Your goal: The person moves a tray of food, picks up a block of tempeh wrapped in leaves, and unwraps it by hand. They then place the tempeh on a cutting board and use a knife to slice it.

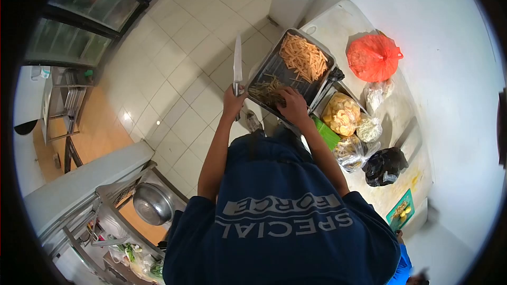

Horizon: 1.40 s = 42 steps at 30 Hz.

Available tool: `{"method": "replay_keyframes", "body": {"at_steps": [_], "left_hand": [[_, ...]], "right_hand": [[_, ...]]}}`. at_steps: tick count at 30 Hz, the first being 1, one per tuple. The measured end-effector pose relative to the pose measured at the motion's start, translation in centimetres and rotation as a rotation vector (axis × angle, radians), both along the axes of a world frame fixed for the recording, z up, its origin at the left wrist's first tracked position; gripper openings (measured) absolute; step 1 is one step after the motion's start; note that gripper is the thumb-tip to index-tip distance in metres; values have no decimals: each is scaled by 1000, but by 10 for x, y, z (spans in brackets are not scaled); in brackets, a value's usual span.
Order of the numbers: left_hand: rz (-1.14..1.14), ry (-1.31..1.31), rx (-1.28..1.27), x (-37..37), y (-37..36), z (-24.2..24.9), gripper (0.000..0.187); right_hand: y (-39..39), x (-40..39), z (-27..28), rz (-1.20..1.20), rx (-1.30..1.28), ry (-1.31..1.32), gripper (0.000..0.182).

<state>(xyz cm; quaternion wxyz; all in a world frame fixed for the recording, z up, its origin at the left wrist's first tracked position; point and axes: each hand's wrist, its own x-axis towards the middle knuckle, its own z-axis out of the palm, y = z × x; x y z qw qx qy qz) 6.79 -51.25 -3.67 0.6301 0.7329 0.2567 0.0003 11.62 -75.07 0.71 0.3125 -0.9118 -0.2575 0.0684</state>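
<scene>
Seen from above, the person in a dark blue shirt with grey lettering stretches both bare arms forward, away from the body. The left hand (233, 101) is raised at the end of a nearly straight arm and is closed around the handle of a long silver kitchen knife (237, 64), whose blade points straight ahead and lies over the pale tiled floor, just left of the tray's near corner. The right hand (292, 104) reaches out with the elbow slightly bent and rests palm down on the near end of a dark rectangular metal tray (274, 66), fingers curled over a heap of thin greenish-brown vegetable strips (265, 91); whether they actually pinch any strips I cannot tell, since the back of the hand hides the fingertips. At the far end of the same tray lies a separate pile of orange cut sticks (303, 57), well apart from the hand. The tray sits tilted at the edge of a white worktop (422, 116). To the right of the right forearm stand a clear plastic bag of yellowish pieces (342, 114), a green container (327, 133) just beside it, a red plastic bag (373, 56) further off, and a black plastic bag (384, 166) nearer the person
</scene>
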Motion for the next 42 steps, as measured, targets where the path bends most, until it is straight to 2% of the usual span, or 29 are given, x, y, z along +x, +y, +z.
{"method": "replay_keyframes", "body": {"at_steps": [10, 23, 29, 32, 34, 38, 41, 42], "left_hand": [[33, -28, 2, -2, -1, -10, 28], [17, -2, 23, 3, -1, -4, 27], [18, 7, -4, 2, -1, -6, 28], [27, -20, 6, 2, 0, -7, 29], [6, 1, 17, 3, 0, -5, 30], [9, 29, 18, 3, 0, -2, 30], [-20, 73, 26, 2, 2, -3, 30], [-11, 45, 23, 2, 2, -4, 30]], "right_hand": [[-11, -7, 5, -92, 120, -27, 43], [-28, -3, -1, -194, 143, -24, 46], [-26, -3, 2, -232, 219, 129, 46], [-25, 1, 1, -140, 308, 201, 43], [-28, 4, -18, -269, 635, 466, 43], [-43, 10, -16, -311, 562, 319, 39], [-54, 14, 4, -333, 429, 253, 35], [-58, 16, 10, -309, 313, 229, 32]]}}
